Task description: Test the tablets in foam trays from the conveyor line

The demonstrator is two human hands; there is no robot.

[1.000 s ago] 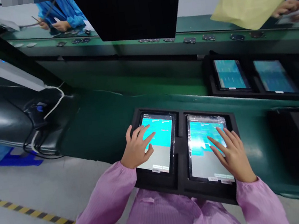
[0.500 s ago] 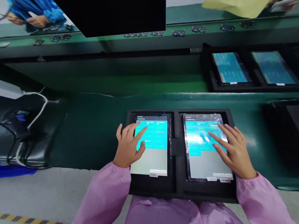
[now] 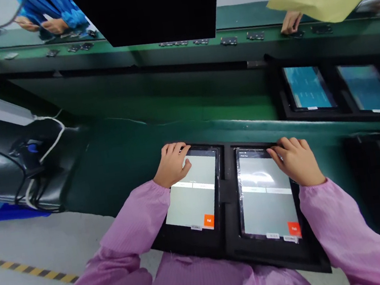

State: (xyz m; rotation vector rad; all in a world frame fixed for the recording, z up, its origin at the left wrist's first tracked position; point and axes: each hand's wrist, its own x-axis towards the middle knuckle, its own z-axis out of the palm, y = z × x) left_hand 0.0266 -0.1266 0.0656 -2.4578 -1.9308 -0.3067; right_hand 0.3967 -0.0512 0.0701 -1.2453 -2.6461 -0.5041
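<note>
Two tablets lie side by side in a black tray in front of me. The left tablet (image 3: 188, 204) and the right tablet (image 3: 268, 209) both show pale grey screens with two white buttons across the middle and an orange-red "Fail" square at the lower right. My left hand (image 3: 174, 165) is curled over the upper left edge of the left tablet, its thumb lying over the screen. At the upper right corner of the other tablet, my right hand (image 3: 294, 158) has its fingers bent around the edge. Some fingertips are hidden behind the edges. The black tray (image 3: 228, 226) surrounds both tablets.
Another black tray (image 3: 277, 97) with two lit tablets stands at the back right. A dark monitor (image 3: 157, 10) hangs ahead. Small circuit boards (image 3: 228, 41) line the far green belt, where co-workers' hands (image 3: 291, 22) work. A handheld scanner (image 3: 29, 158) with cables sits left.
Both hands have moved up from over the screens to the tablets' top edges, fingers now curled. The screens changed from blue menus to grey pages. A co-worker's hand has appeared at the far boards.
</note>
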